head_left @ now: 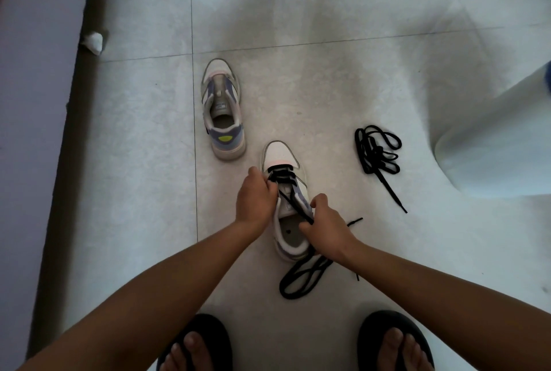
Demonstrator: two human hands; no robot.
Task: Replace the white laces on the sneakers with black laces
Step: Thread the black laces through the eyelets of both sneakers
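A: Where is the work?

B: At the near sneaker (286,200), toe pointing away; a black lace (293,202) crosses its lowest eyelets, with slack looped on the floor behind its heel; the left hand (255,197) pinches the lace at the eyelets left of the tongue; the right hand (323,221) is curled round a strand over the sneaker's opening.

A: How will it handle?

B: Probably soft, light and limp; best gripped near the stiff tip; the shoe looks light enough to slide. The spare lace (377,153) lies well right of that sneaker; the unlaced sneaker (223,111) beyond it, left.
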